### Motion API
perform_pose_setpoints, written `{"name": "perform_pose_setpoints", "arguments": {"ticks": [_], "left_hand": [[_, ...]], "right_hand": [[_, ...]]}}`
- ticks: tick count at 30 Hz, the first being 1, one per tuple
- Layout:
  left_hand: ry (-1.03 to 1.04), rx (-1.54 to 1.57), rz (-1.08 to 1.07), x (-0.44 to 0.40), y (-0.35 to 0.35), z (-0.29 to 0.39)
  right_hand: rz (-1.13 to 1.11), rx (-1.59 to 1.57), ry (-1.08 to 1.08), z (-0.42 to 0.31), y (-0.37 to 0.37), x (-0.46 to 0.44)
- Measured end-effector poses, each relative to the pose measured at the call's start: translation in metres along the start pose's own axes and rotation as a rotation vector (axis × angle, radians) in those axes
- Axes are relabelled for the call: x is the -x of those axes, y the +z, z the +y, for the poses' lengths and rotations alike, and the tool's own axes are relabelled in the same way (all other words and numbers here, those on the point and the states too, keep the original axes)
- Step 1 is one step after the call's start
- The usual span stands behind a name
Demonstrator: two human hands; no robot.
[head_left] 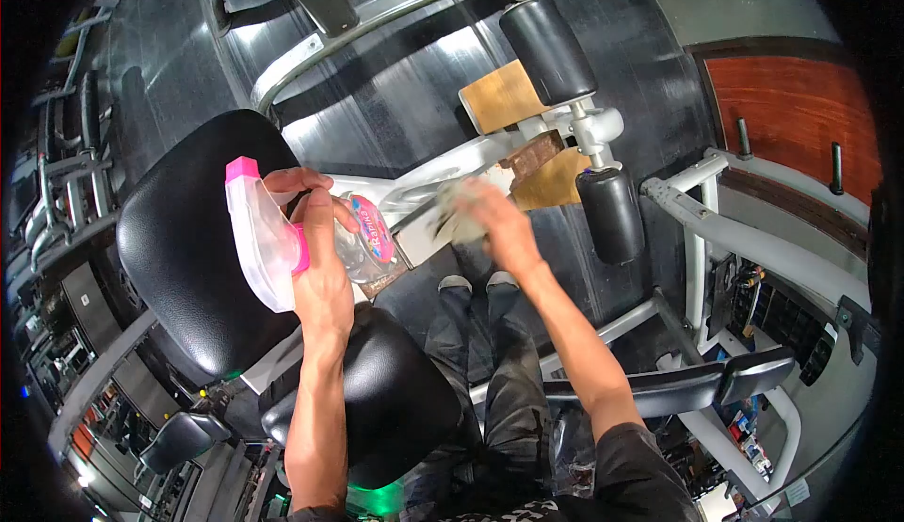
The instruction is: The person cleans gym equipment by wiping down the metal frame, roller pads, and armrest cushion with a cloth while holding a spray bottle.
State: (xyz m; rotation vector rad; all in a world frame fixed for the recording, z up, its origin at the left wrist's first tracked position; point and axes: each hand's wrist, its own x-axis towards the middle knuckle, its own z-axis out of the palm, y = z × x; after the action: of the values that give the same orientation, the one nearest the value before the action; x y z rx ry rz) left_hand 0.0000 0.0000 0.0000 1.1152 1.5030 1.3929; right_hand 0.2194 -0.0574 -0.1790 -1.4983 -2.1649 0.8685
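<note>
Left of centre, the left hand (325, 282) grips the spray bottle (374, 232) around its neck, beside the black seat pads (202, 240); a loosened grip could drop it. At centre, the blurred right hand (508, 240) holds a cloth (462, 216) at the machine's pale bar (426, 241); rough edges might snag it.

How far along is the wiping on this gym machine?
Nothing is plainly done: no finished patch stands out. In progress: the left hand holds a spray bottle while the right hand, blurred, has a cloth at the light beam. The black seat, backrest and rollers may be left; no cloth touches them.
</note>
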Motion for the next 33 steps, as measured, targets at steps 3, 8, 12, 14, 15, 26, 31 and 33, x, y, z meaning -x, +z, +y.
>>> {"name": "perform_pose_setpoints", "arguments": {"ticks": [3,8,12,14,15,26,31,33], "left_hand": [[-0.013,-0.027,-0.013,0.001,-0.002,0.007],[-0.061,-0.035,-0.047,-0.003,0.002,0.011],[-0.079,-0.148,-0.089,-0.008,-0.009,0.014],[-0.09,-0.093,-0.09,-0.011,-0.013,0.015],[-0.091,-0.093,-0.085,-0.012,-0.015,0.015],[-0.094,-0.149,-0.07,-0.008,-0.009,0.013],[-0.106,-0.066,-0.095,0.0,-0.011,0.024],[-0.125,-0.049,-0.105,0.006,-0.009,0.032]], "right_hand": [[0.172,-0.021,0.269,0.026,0.012,-0.002],[0.137,-0.17,0.101,-0.077,0.023,0.008],[-0.003,-0.084,-0.077,-0.064,0.014,0.013],[0.009,-0.087,0.177,-0.028,0.013,0.012],[0.108,-0.048,0.18,-0.009,0.009,0.005],[0.008,-0.043,0.055,-0.07,0.017,0.013],[0.105,0.057,0.414,0.011,0.007,-0.002],[0.114,0.043,0.446,-0.005,0.008,-0.006]]}}
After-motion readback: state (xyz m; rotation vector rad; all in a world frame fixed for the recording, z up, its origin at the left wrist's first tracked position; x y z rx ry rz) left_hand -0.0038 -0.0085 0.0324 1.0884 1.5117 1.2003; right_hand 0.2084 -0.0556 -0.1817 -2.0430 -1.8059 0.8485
